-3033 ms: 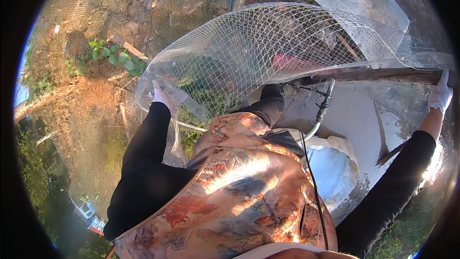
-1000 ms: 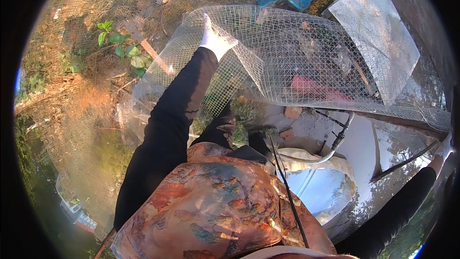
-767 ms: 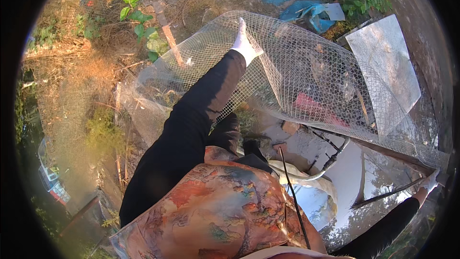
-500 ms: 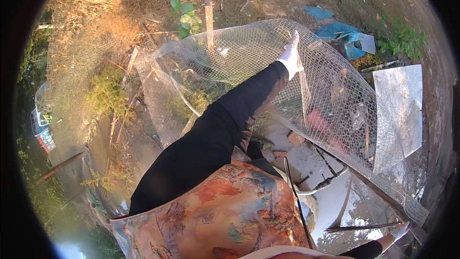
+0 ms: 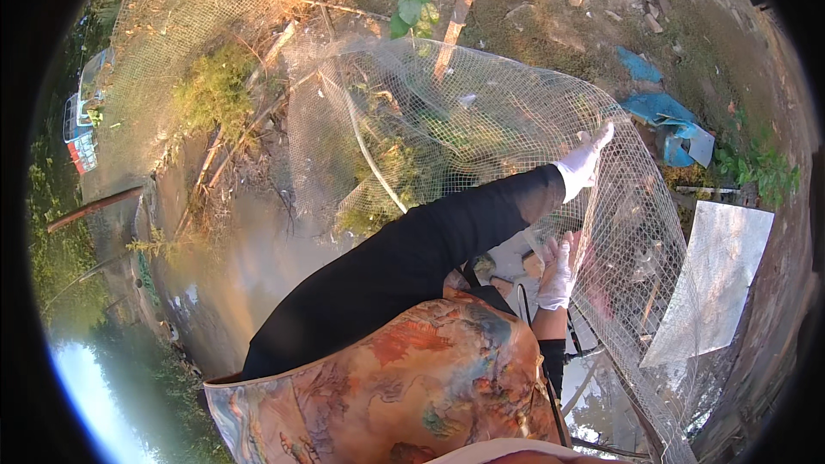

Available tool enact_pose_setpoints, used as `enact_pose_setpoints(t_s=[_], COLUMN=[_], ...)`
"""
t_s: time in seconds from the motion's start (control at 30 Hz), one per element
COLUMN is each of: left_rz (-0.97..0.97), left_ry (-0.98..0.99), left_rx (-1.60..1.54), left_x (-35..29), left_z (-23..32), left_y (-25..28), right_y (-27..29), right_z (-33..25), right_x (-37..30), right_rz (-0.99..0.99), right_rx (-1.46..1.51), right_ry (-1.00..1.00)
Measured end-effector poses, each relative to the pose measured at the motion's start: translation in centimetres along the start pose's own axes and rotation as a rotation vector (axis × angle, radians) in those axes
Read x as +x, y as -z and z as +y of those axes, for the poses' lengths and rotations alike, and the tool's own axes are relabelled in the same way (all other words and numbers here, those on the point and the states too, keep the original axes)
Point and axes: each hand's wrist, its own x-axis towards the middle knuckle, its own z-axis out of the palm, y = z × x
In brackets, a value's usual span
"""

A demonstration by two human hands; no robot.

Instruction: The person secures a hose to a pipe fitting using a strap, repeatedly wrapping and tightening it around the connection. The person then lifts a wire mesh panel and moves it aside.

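Note:
A pale mesh net (image 5: 507, 86) spreads in front of me, its folds sloping down to the right. My left hand (image 5: 584, 161), in a white glove under a black sleeve, reaches across to the right and is closed on a gathered fold of the net. Below it, my right hand (image 5: 557, 273), gloved in white too, is raised against the net's near side with its fingers apart. The net's mesh partly covers its fingertips. A pale curved hose or rod (image 5: 365, 142) runs under the net to the left of my left hand.
Murky water (image 5: 249, 223) lies below on the left. A grey-white sheet (image 5: 718, 279) rests at the right, with a crumpled blue sheet (image 5: 662, 112) beyond it. A wooden plank (image 5: 460, 17), dry brush and broken bricks cover the far bank. A leafy stem (image 5: 414, 0) hangs at the top.
My right hand has come up from the lower right to the net, below my left hand. The view has shifted, so the bank and left hand appear further right and lower.

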Motion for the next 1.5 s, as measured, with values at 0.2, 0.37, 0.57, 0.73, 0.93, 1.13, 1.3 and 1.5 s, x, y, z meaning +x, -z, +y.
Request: enact_pose_setpoints(t_s=[0.2,0.37,0.57,0.73,0.93,1.13,1.3,1.5], left_rz=[0.031,0.293,1.335,1.162,1.233,1.306,1.194,0.997], left_ry=[0.127,-0.097,0.507,0.774,0.789,-0.217,-0.293,-0.22], left_rx=[0.007,-0.239,0.61,0.663,0.563,-0.763,-0.712,-0.518], left_x=[-1.3,-8.7,-19.7,-18.3,-17.5,-18.1,-14.9,-9.5], left_z=[-1.8,-10.4,-16.4,-18.7,-18.5,-9.7,-2.7,4.6], left_y=[3.1,16.1,34.0,37.0,37.8,38.1,37.9,38.7], right_y=[1.9,3.1,1.3,0.3,1.3,1.2,-0.7,-1.9], right_z=[0.2,-0.7,-2.8,-3.1,-2.4,-3.7,-6.2,-8.0], right_x=[1.3,1.7,-0.3,-2.1,-1.9,-1.3,-0.6,-2.0], right_rz=[0.063,0.057,0.106,0.165,0.141,0.115,0.206,0.186], right_rx=[0.058,-0.091,-0.141,-0.123,-0.154,-0.229,-0.118,-0.15], right_ry=[0.174,0.249,0.301,0.223,0.299,0.384,0.334,0.372])
